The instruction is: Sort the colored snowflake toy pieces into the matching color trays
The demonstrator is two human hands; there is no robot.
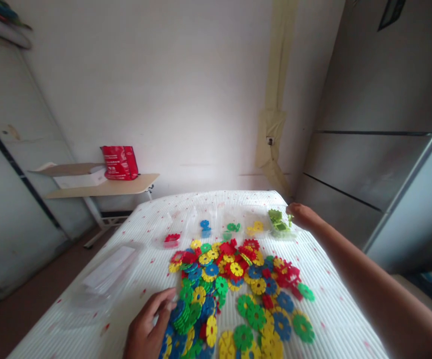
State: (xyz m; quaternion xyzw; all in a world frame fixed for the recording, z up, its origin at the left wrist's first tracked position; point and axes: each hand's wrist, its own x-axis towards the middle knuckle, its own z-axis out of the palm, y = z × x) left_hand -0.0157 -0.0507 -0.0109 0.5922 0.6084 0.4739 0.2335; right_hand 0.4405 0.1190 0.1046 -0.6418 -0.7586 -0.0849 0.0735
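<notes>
My left hand rests at the left edge of a heap of notched plastic snowflake discs in red, yellow, green and blue. Its thumb and index finger curve with a small gap between their tips, beside a blue and green stack. Reaching far to the right, my right hand is at the rim of a clear box with light green pieces in it. Its fingers are bunched together at a light green snowflake disc; the fingertips are small and partly hidden.
More clear boxes line the back, holding red discs, blue discs, green discs and yellow discs. Clear plastic packaging lies left on the white ribbed tablecloth. A side table bears a red bag.
</notes>
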